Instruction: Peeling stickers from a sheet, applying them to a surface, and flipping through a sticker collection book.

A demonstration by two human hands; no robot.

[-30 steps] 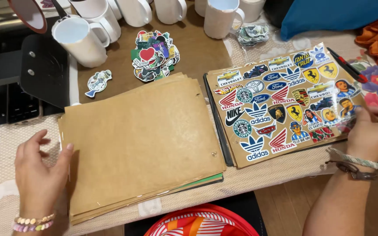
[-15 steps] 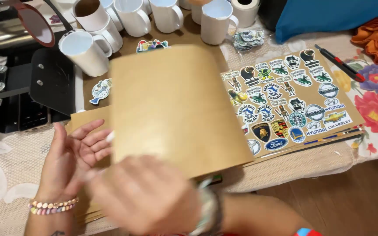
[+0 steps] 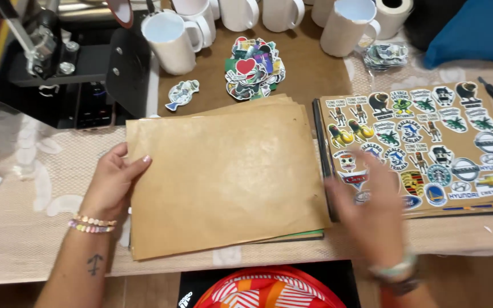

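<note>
A: Left hand (image 3: 112,181) — state?

B: Flat, fingers spread, lying along the left edge of the top brown page (image 3: 223,177). Thumb points up toward the far corner. Nothing pinched; it presses on the sheet.

A: Right hand (image 3: 375,214)?

B: Blurred. It is over the inner edge of the sticker page (image 3: 429,148), near the spine (image 3: 323,159). Fingers look loosely apart, but I cannot tell whether it touches the page or grips anything.

A: Position of the book?

B: Lying open on the table (image 3: 18,239), close to the near edge. Left half is a stack of brown pages, slightly fanned, a green sheet showing at the bottom corner. Right half is a brown page covered in rows of small stickers.

A: Surroundings?

B: Beyond the left stack, a loose pile of stickers (image 3: 253,68) and one single sticker (image 3: 182,94) beside it. Farther back, a row of white mugs (image 3: 172,35). A black press machine (image 3: 69,68) stands at the far left. A second, smaller sticker heap (image 3: 386,55) lies near the right-hand mug.
</note>
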